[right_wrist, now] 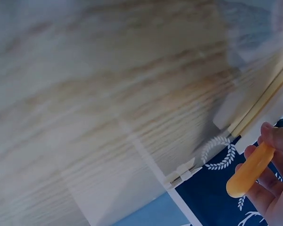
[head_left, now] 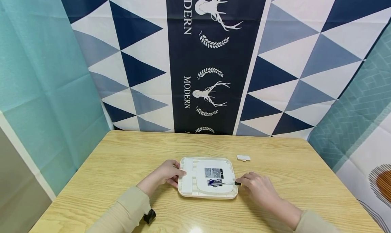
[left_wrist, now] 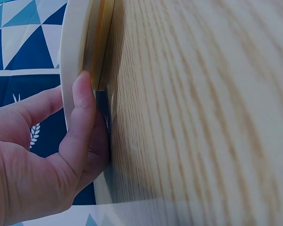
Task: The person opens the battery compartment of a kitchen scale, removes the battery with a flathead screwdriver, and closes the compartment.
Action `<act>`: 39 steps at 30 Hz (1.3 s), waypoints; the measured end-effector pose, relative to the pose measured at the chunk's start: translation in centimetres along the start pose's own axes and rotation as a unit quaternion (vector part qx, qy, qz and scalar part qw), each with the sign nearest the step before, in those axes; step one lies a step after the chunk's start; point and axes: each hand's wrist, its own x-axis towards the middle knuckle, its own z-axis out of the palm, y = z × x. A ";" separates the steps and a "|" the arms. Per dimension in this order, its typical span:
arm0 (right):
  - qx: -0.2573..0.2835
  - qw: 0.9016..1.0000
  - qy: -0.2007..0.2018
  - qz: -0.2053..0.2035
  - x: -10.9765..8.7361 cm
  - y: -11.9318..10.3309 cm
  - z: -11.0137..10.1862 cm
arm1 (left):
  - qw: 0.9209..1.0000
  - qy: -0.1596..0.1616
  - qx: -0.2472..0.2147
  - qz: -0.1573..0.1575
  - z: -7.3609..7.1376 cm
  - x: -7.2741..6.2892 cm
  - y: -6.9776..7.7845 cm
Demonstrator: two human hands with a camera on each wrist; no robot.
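A flat white device (head_left: 190,189) with rounded corners lies on the table, its labelled side up. Blue batteries (head_left: 215,182) show in a compartment below the printed label (head_left: 213,173). My left hand (head_left: 166,173) grips the device's left edge, thumb on top; in the left wrist view its fingers hold the rim (left_wrist: 73,56) from the side. With my right hand (head_left: 259,187) I hold a screwdriver (head_left: 227,183), its metal shaft lying across the device and its tip at the batteries. The right wrist view shows its orange handle (right_wrist: 250,174) between thumb and fingers.
A small white cover (head_left: 243,157) with a tab lies on the wooden table (head_left: 137,148), beyond the right hand. A black object (head_left: 149,216) sits by the left sleeve. Patterned cloth (head_left: 213,56) hangs behind the table.
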 end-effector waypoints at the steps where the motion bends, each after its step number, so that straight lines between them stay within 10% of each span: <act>1: 0.001 1.000 -0.001 0.004 -0.1 0.0 0.1 | 1.000 0.000 -0.001 -0.001 0.0 0.0 0.0; 39: -0.005 0.998 -0.043 0.046 -0.4 -0.7 -0.8 | 1.000 -0.005 0.002 0.007 0.1 -0.7 -0.2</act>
